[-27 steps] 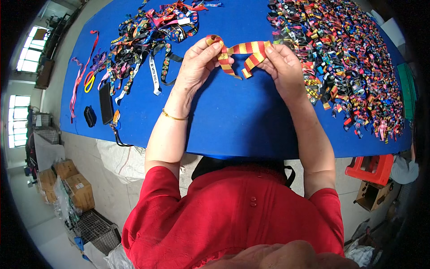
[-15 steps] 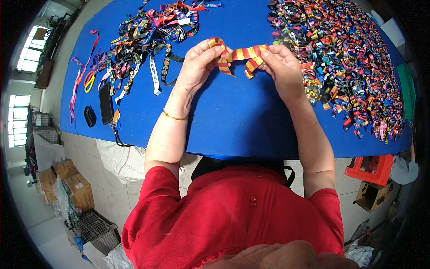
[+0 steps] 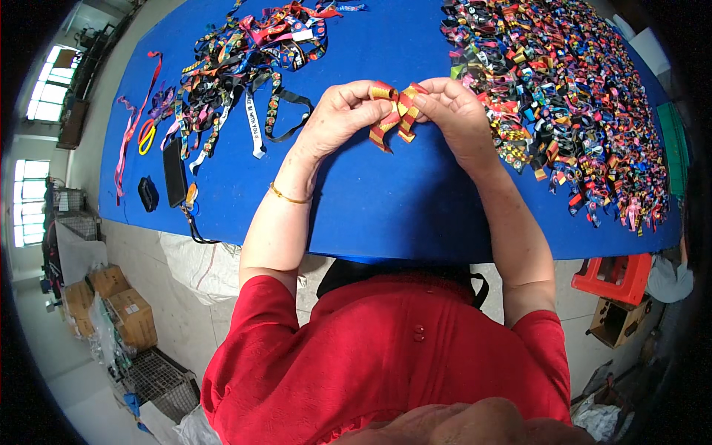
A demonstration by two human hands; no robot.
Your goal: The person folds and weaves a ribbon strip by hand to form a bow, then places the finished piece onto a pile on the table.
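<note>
A red and yellow striped ribbon is looped like a bow between my two hands, above the blue table. My left hand pinches its left loop between thumb and fingers. On the other side, my right hand has the right loop in a similar pinch. Two tails of the ribbon hang down between the hands. Fingertips hide part of the middle, so I cannot see how the strands cross there.
A tangle of long patterned straps lies at the far left. Beside it are a black phone, a small black pouch and a yellow band. A great heap of short looped ribbons covers the right side. A red stool stands below the table's right edge.
My hands have come closer together and slightly lower. The ribbon, stretched between them before, is now gathered into two loops that meet in the middle.
</note>
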